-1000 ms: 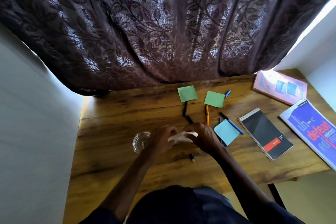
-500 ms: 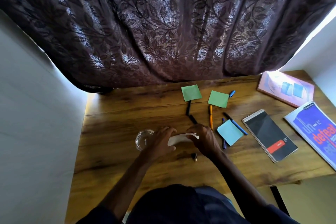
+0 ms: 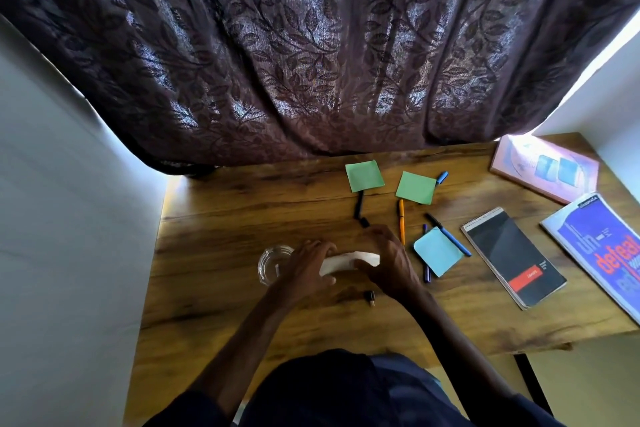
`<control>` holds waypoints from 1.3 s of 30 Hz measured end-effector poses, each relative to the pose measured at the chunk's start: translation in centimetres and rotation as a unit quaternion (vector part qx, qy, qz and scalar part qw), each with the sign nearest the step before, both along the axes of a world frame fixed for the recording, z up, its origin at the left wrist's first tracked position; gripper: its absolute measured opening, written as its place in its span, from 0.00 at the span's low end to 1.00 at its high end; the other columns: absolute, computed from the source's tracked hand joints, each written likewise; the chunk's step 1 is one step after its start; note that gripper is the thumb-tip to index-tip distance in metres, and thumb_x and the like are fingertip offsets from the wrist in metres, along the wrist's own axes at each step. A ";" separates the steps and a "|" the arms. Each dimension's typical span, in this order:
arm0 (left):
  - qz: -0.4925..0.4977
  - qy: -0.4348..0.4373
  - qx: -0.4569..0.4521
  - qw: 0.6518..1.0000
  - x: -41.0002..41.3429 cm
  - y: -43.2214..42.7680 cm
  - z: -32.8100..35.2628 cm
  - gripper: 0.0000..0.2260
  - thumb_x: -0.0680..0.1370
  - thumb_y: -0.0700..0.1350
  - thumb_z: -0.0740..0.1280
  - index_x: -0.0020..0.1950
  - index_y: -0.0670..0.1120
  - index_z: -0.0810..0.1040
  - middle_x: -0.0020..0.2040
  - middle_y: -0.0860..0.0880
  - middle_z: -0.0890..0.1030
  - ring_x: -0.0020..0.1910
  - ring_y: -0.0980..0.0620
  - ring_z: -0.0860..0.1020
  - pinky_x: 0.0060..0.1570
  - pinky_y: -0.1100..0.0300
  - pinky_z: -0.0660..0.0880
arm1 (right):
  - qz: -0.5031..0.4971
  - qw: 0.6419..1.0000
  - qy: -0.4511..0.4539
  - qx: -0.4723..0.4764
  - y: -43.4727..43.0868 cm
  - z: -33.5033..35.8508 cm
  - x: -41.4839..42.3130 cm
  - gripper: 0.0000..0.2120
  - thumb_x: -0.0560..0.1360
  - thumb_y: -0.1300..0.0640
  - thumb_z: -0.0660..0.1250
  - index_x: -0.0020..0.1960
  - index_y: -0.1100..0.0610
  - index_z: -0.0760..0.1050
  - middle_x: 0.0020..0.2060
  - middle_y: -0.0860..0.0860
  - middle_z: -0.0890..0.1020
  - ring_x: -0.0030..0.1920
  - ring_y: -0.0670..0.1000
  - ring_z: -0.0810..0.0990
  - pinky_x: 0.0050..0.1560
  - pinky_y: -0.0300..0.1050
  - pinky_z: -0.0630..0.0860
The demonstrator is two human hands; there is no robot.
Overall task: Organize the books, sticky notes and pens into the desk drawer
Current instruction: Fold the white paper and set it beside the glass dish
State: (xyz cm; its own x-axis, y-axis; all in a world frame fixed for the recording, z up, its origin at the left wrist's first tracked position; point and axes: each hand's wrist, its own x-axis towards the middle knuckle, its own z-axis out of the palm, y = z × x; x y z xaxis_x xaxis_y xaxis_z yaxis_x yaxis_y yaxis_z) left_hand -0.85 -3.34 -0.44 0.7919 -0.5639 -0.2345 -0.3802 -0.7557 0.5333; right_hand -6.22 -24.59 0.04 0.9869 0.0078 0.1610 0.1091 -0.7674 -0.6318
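Observation:
My left hand (image 3: 308, 270) and my right hand (image 3: 388, 260) both grip a small white folded paper (image 3: 346, 262) just above the wooden desk (image 3: 225, 305). Two green sticky notes (image 3: 364, 176) (image 3: 415, 187) lie at the back, a light blue sticky note (image 3: 438, 251) to the right of my right hand. An orange pen (image 3: 401, 220), a black pen (image 3: 359, 206), and two blue pens (image 3: 448, 234) (image 3: 426, 258) lie among them. A black spiral notepad (image 3: 512, 255), a blue book (image 3: 602, 250) and a pink book (image 3: 543, 168) lie at the right.
A clear glass dish (image 3: 272, 265) sits left of my left hand. A small black cap-like piece (image 3: 370, 297) lies near the front. A dark patterned curtain (image 3: 311, 62) hangs behind the desk. White walls (image 3: 69, 218) flank both sides.
Both hands stay together on the white paper and shift only slightly; the paper now lies flatter between them. The camera view tilted a little.

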 end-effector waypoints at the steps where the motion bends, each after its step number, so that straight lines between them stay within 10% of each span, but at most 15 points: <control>1: 0.004 0.005 -0.013 1.000 0.0 0.2 0.0 0.29 0.71 0.51 0.76 0.70 0.52 0.70 0.69 0.53 0.73 0.69 0.51 0.70 0.64 0.53 0.71 | -0.006 1.000 -0.014 0.005 0.0 0.3 0.2 0.26 0.69 0.50 0.79 0.62 0.61 0.77 0.61 0.56 0.76 0.56 0.48 0.77 0.51 0.35 0.78; 9: 0.028 0.000 -0.023 0.999 0.6 1.7 0.4 0.31 0.70 0.51 0.78 0.70 0.51 0.71 0.69 0.52 0.74 0.69 0.51 0.69 0.66 0.52 0.69 | 0.055 0.982 0.175 -0.050 -1.2 0.5 0.4 0.41 0.67 0.48 0.80 0.75 0.56 0.67 0.72 0.57 0.72 0.72 0.56 0.70 0.68 0.53 0.73; 14: 0.041 0.002 -0.015 0.999 0.4 2.0 0.3 0.29 0.70 0.48 0.77 0.69 0.50 0.72 0.68 0.52 0.74 0.69 0.52 0.69 0.64 0.56 0.67 | 0.031 0.981 0.175 -0.070 -0.8 -0.3 0.4 0.19 0.74 0.55 0.73 0.64 0.52 0.77 0.57 0.52 0.83 0.55 0.51 0.82 0.48 0.42 0.79; 29: 0.079 0.011 -0.015 0.997 -0.7 1.6 -0.8 0.23 0.74 0.48 0.74 0.68 0.52 0.73 0.68 0.53 0.74 0.69 0.53 0.71 0.64 0.59 0.68 | -0.084 0.974 0.198 -0.073 0.7 -0.3 0.1 0.36 0.69 0.40 0.76 0.70 0.54 0.70 0.61 0.52 0.81 0.55 0.51 0.81 0.44 0.42 0.79; 39: 0.169 0.137 -0.101 0.971 -2.3 -3.7 -0.4 0.28 0.72 0.52 0.76 0.69 0.48 0.72 0.62 0.50 0.80 0.60 0.51 0.79 0.55 0.57 0.78 | -0.071 0.984 0.158 0.038 0.6 -0.5 -0.4 0.21 0.75 0.40 0.70 0.55 0.58 0.82 0.51 0.51 0.87 0.39 0.41 0.83 0.30 0.30 0.74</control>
